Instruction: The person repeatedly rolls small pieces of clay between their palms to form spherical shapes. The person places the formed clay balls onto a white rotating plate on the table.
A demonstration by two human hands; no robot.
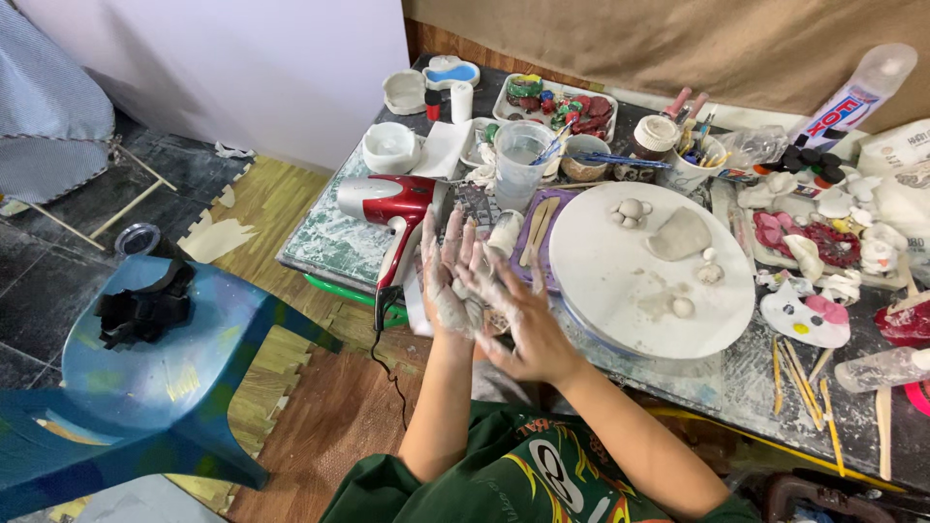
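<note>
A red and silver hair dryer (pixel 387 208) lies at the worktop's (pixel 329 247) nine o'clock edge, its black cord hanging to the floor. At twelve o'clock stand a clear plastic cup (pixel 520 165) of water, white bowls (pixel 391 147) and a tray of coloured pieces (pixel 557 102). A round white board (pixel 620 291) sits at centre, carrying a grey clay lump (pixel 680 234) and small balls. A blue plastic stool (pixel 145 373) stands at eight o'clock.

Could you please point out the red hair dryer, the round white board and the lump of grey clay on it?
Red hair dryer (pixel 387 200), head view, on its red body.
Round white board (pixel 620 266), head view, on a bare part of its surface.
Lump of grey clay (pixel 678 234), head view, on its middle.
</note>
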